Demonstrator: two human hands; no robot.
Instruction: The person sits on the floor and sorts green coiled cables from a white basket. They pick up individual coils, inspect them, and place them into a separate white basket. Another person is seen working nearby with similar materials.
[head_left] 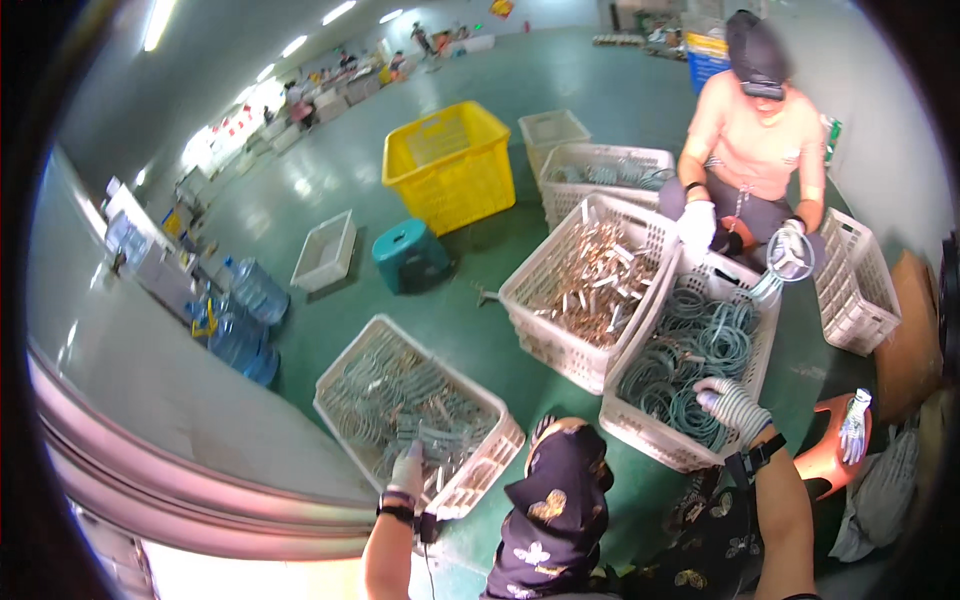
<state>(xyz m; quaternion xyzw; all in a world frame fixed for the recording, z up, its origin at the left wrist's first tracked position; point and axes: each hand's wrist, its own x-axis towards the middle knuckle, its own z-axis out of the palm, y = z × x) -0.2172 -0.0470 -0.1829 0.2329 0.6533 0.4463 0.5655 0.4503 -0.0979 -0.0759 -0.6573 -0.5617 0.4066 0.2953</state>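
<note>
floor: glossy green [330, 190]; ceiling: strip lights [160, 20]; furniture: teal stool [408, 254]; yellow crate [450, 165]

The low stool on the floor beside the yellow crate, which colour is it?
The stool is teal, seen in the head view.

Bright overhead strip lighting, glare on the green floor [380, 170], heavy fisheye bending, dark vignetted rim.

Right hand's [733, 405] fingertips hidden among grey rings [690, 355]; far workers [345, 70] blurred
</note>
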